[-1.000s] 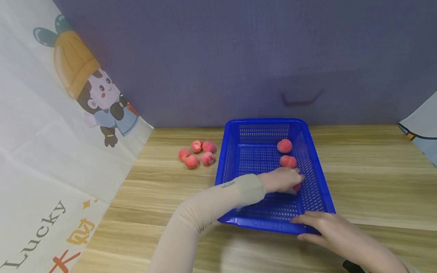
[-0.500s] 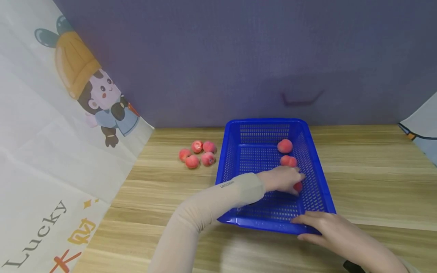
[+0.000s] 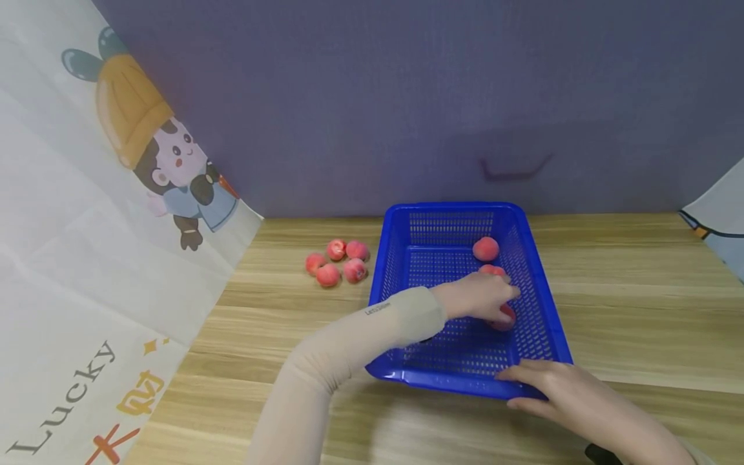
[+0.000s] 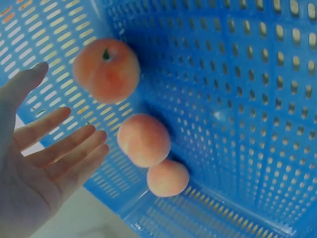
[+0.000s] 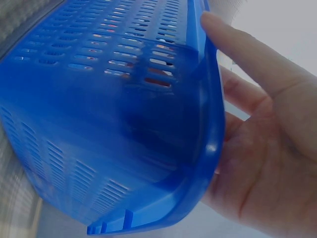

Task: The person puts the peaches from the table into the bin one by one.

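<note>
A dark grey-blue wall panel (image 3: 349, 116) stands behind a wood-grain table (image 3: 250, 336), with a white printed cloth (image 3: 52, 219) down the left side. On the table sits the blue basket (image 3: 469, 389), open side up, its long axis running away from the person toward the panel and its near rim slightly askew. The right hand (image 3: 555, 391) holds this rim by the near right corner, pinching it between thumb and fingers. Inside the basket, the left hand (image 3: 479, 296) reaches across to the right-hand wall, palm toward the fruit, fingers fairly straight and slightly spread, gripping nothing. Beside its fingertips, three peaches (image 4: 143, 140) form a row along that wall, the row's line following the basket's length; the nearest peach turns its stem hollow toward the left wrist camera. Left of the basket, five more peaches (image 3: 328, 276) lie clustered on the table, the rearmost showing a pale hollow.
</note>
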### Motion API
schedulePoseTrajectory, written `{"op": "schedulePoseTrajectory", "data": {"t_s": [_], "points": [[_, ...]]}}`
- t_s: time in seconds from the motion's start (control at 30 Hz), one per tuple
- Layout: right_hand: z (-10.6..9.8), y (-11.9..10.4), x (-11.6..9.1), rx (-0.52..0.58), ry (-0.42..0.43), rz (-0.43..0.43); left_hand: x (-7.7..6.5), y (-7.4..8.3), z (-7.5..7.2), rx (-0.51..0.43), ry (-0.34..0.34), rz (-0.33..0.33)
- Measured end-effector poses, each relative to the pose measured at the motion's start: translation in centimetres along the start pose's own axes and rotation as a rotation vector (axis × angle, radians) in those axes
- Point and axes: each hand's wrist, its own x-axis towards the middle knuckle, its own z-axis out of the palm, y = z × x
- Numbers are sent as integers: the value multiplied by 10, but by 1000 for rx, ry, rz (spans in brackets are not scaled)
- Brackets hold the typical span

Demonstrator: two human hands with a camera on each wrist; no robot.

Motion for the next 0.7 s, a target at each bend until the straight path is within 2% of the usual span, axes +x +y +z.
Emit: {"op": "schedulePoseTrajectory", "data": {"t_s": [0.23, 0.53, 0.7], "points": [[1, 1, -1, -6, 17, -11, -7, -2, -10, 62, 20, 15], [1, 0, -1, -7, 42, -32, -19, -6, -18, 70, 27, 7], [0, 1, -1, 0, 14, -17, -27, -10, -22, 79, 52, 3]]}}
